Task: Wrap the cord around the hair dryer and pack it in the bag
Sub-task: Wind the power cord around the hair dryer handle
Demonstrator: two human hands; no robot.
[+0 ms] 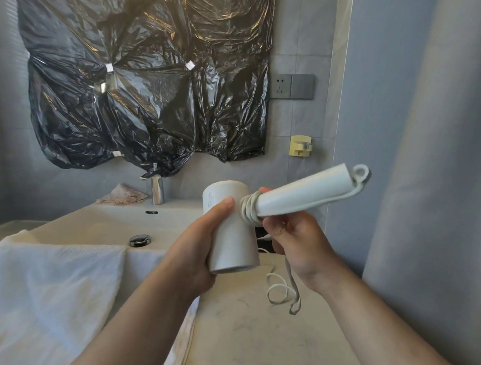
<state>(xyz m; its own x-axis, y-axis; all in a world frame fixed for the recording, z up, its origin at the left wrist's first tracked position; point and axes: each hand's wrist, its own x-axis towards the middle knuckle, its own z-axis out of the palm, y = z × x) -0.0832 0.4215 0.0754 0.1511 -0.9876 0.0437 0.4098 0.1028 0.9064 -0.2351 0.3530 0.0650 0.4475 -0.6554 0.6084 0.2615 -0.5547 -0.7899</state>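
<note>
The left hand (198,247) gripped the hair dryer (233,226) by its smooth, rigid barrel above the worktop (254,333); the right hand (294,238) pinched the limp cord (250,209), coiled at the handle's base, slack dangling.

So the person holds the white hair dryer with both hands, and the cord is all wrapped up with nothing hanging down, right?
Not quite. The head view shows both hands on the white hair dryer, but the cord is only partly wrapped. A few turns circle the handle, and a loose length hangs down to the countertop.
</note>
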